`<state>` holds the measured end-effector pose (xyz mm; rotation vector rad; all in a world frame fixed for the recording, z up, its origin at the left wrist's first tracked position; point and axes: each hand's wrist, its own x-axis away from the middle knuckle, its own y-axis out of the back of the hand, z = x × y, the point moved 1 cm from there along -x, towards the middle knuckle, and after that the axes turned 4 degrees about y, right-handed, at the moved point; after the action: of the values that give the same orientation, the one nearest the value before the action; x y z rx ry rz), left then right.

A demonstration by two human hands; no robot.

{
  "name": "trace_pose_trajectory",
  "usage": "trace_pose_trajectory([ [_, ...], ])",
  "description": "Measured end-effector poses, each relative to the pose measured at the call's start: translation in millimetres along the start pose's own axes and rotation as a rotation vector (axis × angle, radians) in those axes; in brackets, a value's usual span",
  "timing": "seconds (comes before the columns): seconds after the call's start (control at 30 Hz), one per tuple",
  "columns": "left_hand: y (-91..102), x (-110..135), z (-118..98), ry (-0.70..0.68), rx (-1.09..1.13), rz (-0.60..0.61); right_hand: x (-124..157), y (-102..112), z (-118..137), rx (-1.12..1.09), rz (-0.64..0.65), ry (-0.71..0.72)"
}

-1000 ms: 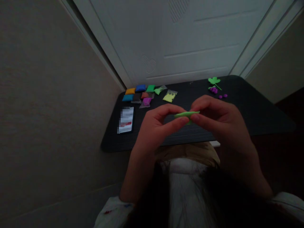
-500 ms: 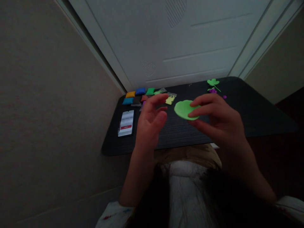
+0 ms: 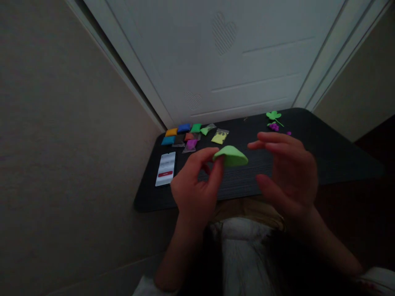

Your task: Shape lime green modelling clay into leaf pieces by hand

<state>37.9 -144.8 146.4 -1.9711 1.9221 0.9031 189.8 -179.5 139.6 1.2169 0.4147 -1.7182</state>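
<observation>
Between the thumb and fingers of my left hand (image 3: 197,185) is a thin, light green piece of modelling clay (image 3: 232,157), pinched at its left edge and held above the table. It looks like a shallow curved disc. To its right, my right hand (image 3: 286,176) is open, thumb and fingers apart, touching nothing. At the table's far right lie a green clay clover shape with a stem (image 3: 274,116), a cluster of purple clay balls (image 3: 273,127) and a small loose purple piece (image 3: 289,133).
Several colored clay packets stand at the back left of the dark table (image 3: 247,185), among them a yellow packet (image 3: 220,136) and a magenta packet (image 3: 190,145). A lit phone (image 3: 166,168) lies near the left edge. Behind the table is a white door (image 3: 262,61).
The light green clay piece has passed from my right hand to my left and tilted. My right hand has let go and opened. The view has shifted slightly upward.
</observation>
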Motion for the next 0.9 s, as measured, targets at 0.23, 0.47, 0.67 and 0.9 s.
trace_pose_trajectory([
  [0.23,-8.2,4,1,-0.225,-0.075,-0.095,3,-13,-8,0.046,-0.059,0.027],
  [0.47,-8.8,15,-1,-0.415,-0.153,-0.266,6,-8,1,0.059,-0.086,0.124],
  [0.67,-2.0,26,2,-0.544,-0.235,-0.429,4,-1,14,0.081,0.012,0.143],
  [0.9,-8.4,21,-6,-0.609,-0.218,-0.514,4,-1,19,0.070,-0.043,0.170],
])
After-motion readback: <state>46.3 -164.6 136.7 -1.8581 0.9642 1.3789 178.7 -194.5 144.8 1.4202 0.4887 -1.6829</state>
